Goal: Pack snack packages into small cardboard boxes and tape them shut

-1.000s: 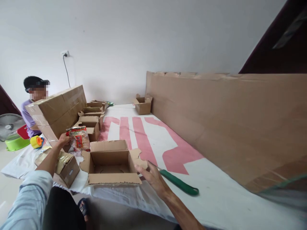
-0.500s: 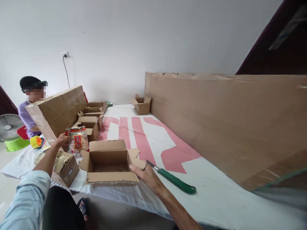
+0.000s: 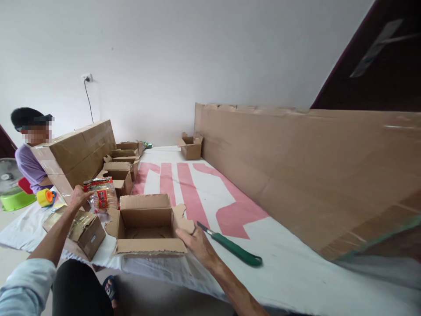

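An open, empty cardboard box (image 3: 146,219) sits on the white and pink sheet in front of me. My right hand (image 3: 195,243) grips its right front corner, fingers closed on the flap. My left hand (image 3: 78,196) is closed on a clear snack packet with a red label (image 3: 100,194), held just left of the box, above a taped, foil-lined box (image 3: 82,226). A green-handled utility knife (image 3: 232,245) lies on the sheet right beside my right hand.
Several small open cartons (image 3: 123,164) line the sheet behind the box, next to a large sealed carton (image 3: 75,151). A long cardboard sheet (image 3: 296,166) stands along the right. Another person (image 3: 28,147) sits at the far left near a fan and a green basin.
My view has shifted slightly. My right hand has closed in on the box's right front corner, and my left hand has kept the snack packet near the box's left side.
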`<action>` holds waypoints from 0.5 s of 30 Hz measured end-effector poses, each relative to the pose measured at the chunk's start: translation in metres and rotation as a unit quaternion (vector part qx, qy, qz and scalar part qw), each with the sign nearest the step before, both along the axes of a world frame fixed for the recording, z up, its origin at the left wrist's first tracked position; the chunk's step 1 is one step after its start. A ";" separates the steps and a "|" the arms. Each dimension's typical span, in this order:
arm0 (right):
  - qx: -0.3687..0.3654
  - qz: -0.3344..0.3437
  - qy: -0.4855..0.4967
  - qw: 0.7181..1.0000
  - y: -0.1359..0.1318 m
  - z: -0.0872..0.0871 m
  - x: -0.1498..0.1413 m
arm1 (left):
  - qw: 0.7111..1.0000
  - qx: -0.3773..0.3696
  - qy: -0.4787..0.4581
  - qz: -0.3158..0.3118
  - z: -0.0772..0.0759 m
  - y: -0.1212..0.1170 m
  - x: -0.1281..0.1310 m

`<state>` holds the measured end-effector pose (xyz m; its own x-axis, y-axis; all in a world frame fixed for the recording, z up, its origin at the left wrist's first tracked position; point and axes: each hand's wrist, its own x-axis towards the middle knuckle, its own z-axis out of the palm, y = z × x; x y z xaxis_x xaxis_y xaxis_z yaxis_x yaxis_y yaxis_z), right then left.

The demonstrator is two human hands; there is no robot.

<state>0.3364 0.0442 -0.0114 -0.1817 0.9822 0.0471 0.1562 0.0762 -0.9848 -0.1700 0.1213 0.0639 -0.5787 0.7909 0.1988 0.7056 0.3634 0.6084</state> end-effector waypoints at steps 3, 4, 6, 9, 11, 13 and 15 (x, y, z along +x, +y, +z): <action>0.006 0.008 0.024 1.000 0.001 -0.003 -0.001 | 0.994 -0.030 0.098 0.041 0.004 -0.005 0.009; 0.008 0.002 0.026 1.000 0.002 -0.004 -0.001 | 0.989 -0.046 0.131 0.042 0.006 -0.005 0.013; 0.013 -0.014 0.022 1.000 0.004 -0.004 0.001 | 0.980 -0.074 0.183 0.029 0.011 -0.003 0.022; 0.006 -0.027 0.019 0.999 0.010 -0.003 0.003 | 0.974 -0.091 0.205 -0.018 0.015 0.004 0.037; -0.005 -0.036 0.018 0.999 0.017 -0.003 0.004 | 0.969 -0.102 0.219 -0.054 0.014 0.010 0.047; -0.009 -0.041 0.020 0.999 0.026 -0.004 0.004 | 0.962 -0.118 0.230 -0.086 0.013 0.015 0.054; -0.006 -0.039 0.023 0.999 0.036 -0.005 0.003 | 0.955 -0.139 0.237 -0.109 0.010 0.018 0.058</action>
